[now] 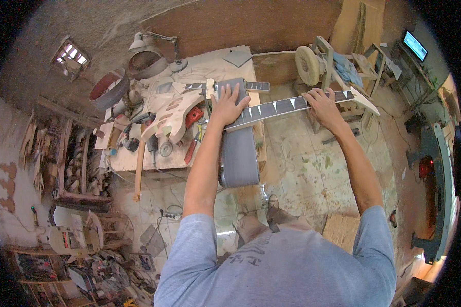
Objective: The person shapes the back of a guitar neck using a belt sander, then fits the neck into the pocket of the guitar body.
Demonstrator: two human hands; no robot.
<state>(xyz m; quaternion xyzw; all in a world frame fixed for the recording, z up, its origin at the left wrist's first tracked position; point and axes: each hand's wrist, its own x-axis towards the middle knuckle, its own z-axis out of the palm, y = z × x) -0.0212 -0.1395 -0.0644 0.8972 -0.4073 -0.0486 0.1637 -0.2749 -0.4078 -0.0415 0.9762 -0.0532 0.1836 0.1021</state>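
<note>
A guitar neck with a dark fretboard and pale triangular inlays lies crosswise over a grey belt sander. My left hand presses flat on the neck's left end, right above the sanding belt, fingers spread. Further right, my right hand grips the neck close to its pale pointed headstock. The neck's far left tip pokes out beyond the sander.
A cluttered workbench to the left holds an unfinished guitar body, red-handled pliers, a desk lamp and small tools. A buffing wheel stands at the back. Shelves crowd the left wall; a green machine is right.
</note>
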